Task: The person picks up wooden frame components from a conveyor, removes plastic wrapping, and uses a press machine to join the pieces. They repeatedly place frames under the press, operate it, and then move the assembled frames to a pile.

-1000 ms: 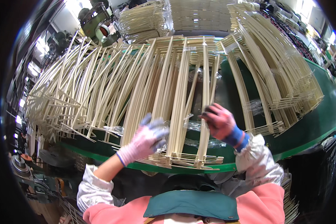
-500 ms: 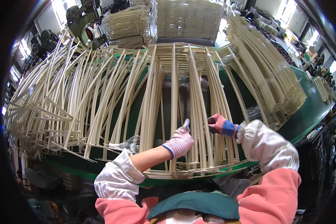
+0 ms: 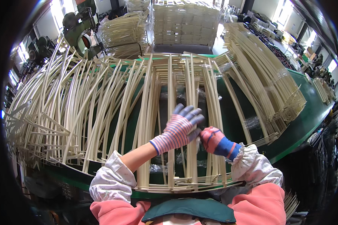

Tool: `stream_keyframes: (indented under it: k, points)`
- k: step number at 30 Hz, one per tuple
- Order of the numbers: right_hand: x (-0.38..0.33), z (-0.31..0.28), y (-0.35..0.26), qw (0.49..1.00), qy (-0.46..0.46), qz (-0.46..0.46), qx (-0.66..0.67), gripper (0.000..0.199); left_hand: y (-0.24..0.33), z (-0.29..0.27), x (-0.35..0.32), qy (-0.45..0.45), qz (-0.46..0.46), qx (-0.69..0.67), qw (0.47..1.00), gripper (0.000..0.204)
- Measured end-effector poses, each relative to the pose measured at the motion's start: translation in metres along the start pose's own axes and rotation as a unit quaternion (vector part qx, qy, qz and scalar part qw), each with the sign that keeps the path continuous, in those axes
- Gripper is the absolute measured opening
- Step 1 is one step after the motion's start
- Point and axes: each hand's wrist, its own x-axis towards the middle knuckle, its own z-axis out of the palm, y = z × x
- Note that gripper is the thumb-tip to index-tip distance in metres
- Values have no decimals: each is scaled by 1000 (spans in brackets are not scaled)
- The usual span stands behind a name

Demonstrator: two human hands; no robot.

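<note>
Green bench (image 3: 308, 123), covered in cream plastic strip frames. Central frame (image 3: 176, 112) lies flat, its near end at the bench's near edge. Left hand (image 3: 178, 129), striped glove, rests over one upright strip (image 3: 193, 157) of that frame, fingers (image 3: 187, 111) spread and open. Right hand (image 3: 214, 139), red and blue glove, touches the left and is curled on the same strip; grip appears closed, though partly hidden. Loose strips (image 3: 64, 112) fan toward the left edge; stacked frames (image 3: 266, 86) toward the right.
</note>
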Motion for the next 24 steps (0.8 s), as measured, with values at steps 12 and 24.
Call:
stream_keyframes:
  k: [12, 24]
  points:
    - [213, 16, 176, 945, 280, -7, -168, 27, -11, -23, 11, -203, -28, -96, 974, 29]
    - [216, 55, 112, 964, -166, 74, -196, 45, -5, -127, -250, -248, -245, 85, 933, 26]
